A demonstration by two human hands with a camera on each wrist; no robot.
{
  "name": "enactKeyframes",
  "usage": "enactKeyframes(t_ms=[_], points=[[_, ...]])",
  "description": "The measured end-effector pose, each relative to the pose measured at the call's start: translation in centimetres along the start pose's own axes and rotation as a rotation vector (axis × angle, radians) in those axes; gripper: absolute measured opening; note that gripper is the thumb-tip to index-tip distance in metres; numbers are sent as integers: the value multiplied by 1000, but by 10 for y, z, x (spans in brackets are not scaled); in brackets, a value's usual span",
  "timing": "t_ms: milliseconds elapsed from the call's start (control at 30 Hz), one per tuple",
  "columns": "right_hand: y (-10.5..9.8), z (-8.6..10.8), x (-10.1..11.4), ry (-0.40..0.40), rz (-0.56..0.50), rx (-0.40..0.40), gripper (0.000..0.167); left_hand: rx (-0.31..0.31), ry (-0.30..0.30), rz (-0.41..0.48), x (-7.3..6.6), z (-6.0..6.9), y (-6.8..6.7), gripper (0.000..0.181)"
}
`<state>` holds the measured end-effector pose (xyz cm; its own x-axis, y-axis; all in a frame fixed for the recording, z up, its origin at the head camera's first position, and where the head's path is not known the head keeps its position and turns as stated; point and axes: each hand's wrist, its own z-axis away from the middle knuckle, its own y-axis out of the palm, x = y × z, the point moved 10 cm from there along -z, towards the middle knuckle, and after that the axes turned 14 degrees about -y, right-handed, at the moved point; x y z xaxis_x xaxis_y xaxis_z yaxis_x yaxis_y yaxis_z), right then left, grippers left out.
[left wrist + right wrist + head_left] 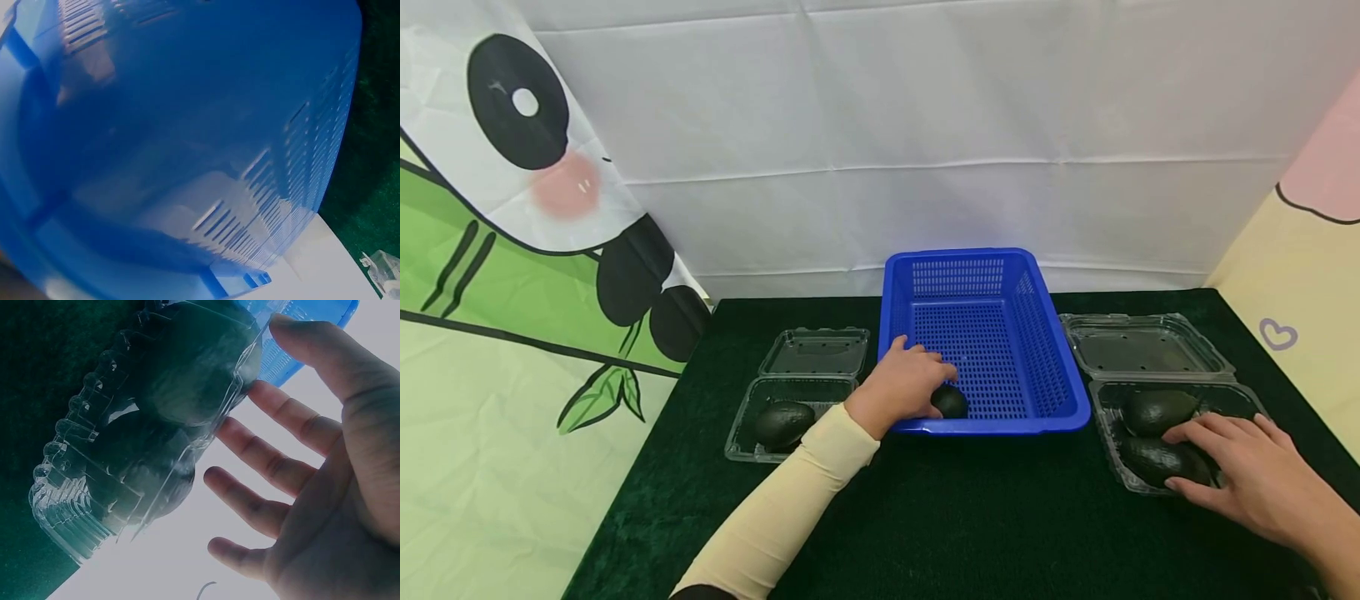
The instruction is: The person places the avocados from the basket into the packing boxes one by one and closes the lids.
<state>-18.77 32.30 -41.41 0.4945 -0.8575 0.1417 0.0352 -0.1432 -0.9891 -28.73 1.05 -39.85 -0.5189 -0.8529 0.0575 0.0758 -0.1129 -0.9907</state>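
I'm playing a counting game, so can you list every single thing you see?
Basket: 1, blue, middle of the table
Left box: 1, clear, open, left of the basket
Right box: 1, clear, open, right of the basket
Avocados: 4, dark green; one in the left box, one in the basket, two in the right box
Tablecloth: 1, dark green, under everything
Backdrop: count unclear; white behind the table, green-and-white cartoon at left, pink and yellow at right
Sleeve: 1, pale yellow, on the left arm
Hands: 2, bare; left hand holding the basket's avocado, right hand over the right box, by the nearer avocado
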Motion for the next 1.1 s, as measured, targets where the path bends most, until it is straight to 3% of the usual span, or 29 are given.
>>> enactKeyframes(t_ms=[367,767,1100], points=[[3,3,-1,-2,6,-2,53,54,23,59,-3,0,5,49],[5,3,-3,12,-2,9,53,128,-6,103,-5,-6,13,53],[4,5,-4,21,12,8,55,120,3,78,-4,-6,11,55]])
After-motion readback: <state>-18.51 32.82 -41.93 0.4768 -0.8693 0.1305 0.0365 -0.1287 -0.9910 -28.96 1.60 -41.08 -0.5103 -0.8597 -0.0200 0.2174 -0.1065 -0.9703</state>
